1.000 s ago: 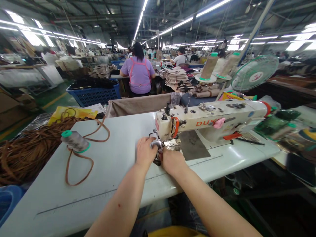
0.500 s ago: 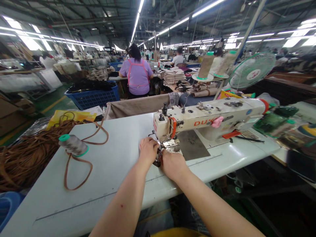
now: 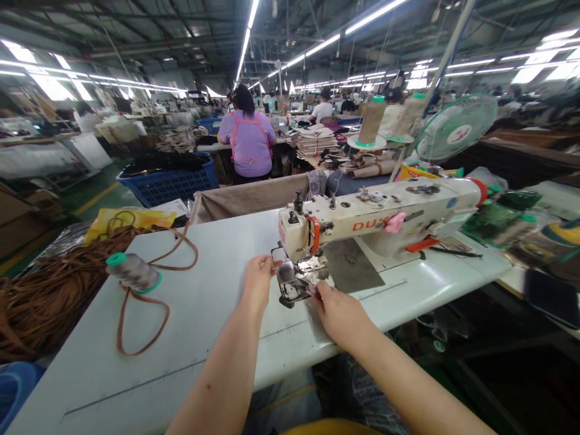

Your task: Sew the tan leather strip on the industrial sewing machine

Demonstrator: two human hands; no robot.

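A white sewing machine [image 3: 357, 223] with an orange needle guard stands on the pale table. My left hand [image 3: 258, 279] is at the left edge of its metal bed plate [image 3: 286, 273], fingers partly stretched and fingertips against the plate's side; I see nothing held in it. Just in front of the presser foot area, my right hand [image 3: 338, 311] is closed in a pinch. A small thing shows at its fingertips, too small to name. Around the plate a dark gap in the machine bed is visible between my hands.
On the table's left lie a grey thread cone [image 3: 133, 272] and a brown cord loop [image 3: 144, 350]. Beyond the left edge is a heap of brown cords [image 3: 54, 284]. A fan [image 3: 457, 127] and thread cones stand behind the machine. A person in purple [image 3: 251, 142] sits ahead.
My hands have drawn apart: the left moved left, the right moved right and toward me. The metal plate between them now shows. The view has shifted slightly.
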